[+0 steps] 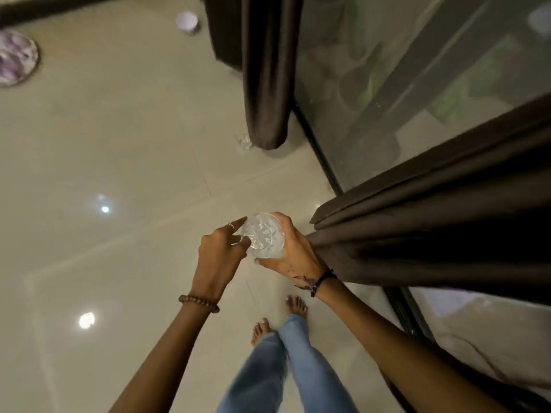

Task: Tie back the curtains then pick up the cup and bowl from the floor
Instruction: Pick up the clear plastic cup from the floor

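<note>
A: Item one, nearest the wearer?

B: Cut-glass tumbler (262, 236), taken as the landmark. Seen down its mouth, so its long axis runs roughly along the line of sight; nothing visible inside. Right hand (290, 250) grips it, fingers curled round the far wall and thumb at the near rim. Left hand (219, 251) lies just to its left, index finger extended and touching the rim, the other fingers loosely bent, holding nothing of its own.

A: Judged stage?

B: The cup appears picked up, if the tumbler is the task's cup; the bowl remains on the floor.

A: Item two?

B: Near curtain (432, 222), dark brown, immediately right of the tumbler, gathered in folds against the glass door (402, 84). Whether a tie holds it cannot be told.

A: Item three?

B: Far curtain (265, 84), beyond the tumbler, hanging bunched beside the door frame. A small crumpled clear thing (244, 141) lies at its foot; identity unclear.

A: Farthest entries?

B: White bowl (187, 22), well beyond the tumbler and leftward, upright on the tiled floor (119, 144), interior looks empty. Purple marbled disc (16, 56), far left, cut by the frame edge.

A: Which hand for the bowl?

B: The left, by my reckoning: free, and on the bowl's side.
</note>
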